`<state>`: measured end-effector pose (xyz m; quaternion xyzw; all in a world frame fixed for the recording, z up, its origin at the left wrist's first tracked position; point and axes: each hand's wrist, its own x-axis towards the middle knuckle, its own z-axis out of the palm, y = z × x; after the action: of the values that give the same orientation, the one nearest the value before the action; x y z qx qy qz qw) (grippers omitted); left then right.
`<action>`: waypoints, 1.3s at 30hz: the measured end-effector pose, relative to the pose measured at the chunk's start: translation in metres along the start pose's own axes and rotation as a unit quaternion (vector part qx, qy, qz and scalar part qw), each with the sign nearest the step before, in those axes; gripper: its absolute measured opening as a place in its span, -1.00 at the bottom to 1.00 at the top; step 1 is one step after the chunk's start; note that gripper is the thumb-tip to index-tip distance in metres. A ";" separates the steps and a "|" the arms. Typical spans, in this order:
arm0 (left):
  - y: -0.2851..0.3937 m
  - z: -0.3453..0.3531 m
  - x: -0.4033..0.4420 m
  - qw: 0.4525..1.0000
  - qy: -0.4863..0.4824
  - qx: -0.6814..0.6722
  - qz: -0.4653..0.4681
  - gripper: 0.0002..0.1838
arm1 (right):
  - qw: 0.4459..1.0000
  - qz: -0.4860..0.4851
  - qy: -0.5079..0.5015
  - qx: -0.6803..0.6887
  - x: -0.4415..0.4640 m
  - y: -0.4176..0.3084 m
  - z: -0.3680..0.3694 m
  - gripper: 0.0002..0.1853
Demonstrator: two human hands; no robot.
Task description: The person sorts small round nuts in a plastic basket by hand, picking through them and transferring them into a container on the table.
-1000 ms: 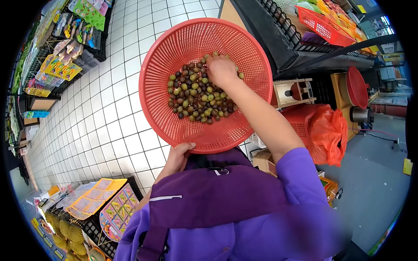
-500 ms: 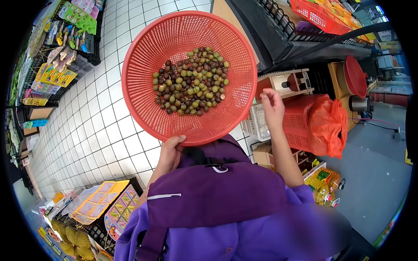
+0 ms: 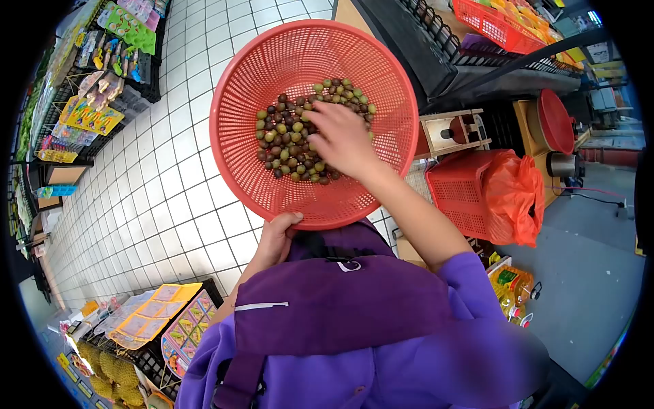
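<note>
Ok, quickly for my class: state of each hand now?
Left hand: closed on the rim of the red basket.
Right hand: open over the round fruits; nothing visibly held.

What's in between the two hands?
In the head view, the red basket's near side and some small round fruits lie between the left hand and the right hand.

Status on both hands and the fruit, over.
Left hand grips red basket by near rim. Right hand open at the fruit, thumb and fingers apart, hiding some. No other obstruction seen.
</note>
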<state>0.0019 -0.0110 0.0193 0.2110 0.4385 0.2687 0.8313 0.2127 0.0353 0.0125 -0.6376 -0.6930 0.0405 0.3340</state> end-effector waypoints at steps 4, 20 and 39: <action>-0.005 0.000 -0.003 0.999 -0.008 0.019 -0.038 -0.68 | 0.999 -0.047 -0.004 0.019 0.015 -0.022 0.039 -0.66; -0.006 -0.009 0.000 0.999 0.028 -0.019 0.034 -0.57 | 0.916 0.305 0.152 0.211 -0.080 0.024 -0.071 -0.78; -0.012 -0.013 -0.005 0.999 -0.022 0.000 -0.024 -0.57 | 0.964 0.148 -0.222 0.010 -0.007 -0.033 0.030 -0.39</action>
<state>-0.0088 -0.0216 0.0087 0.2061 0.4253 0.2446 0.8467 0.1690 0.0341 0.0019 -0.7043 -0.6475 0.2375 0.1684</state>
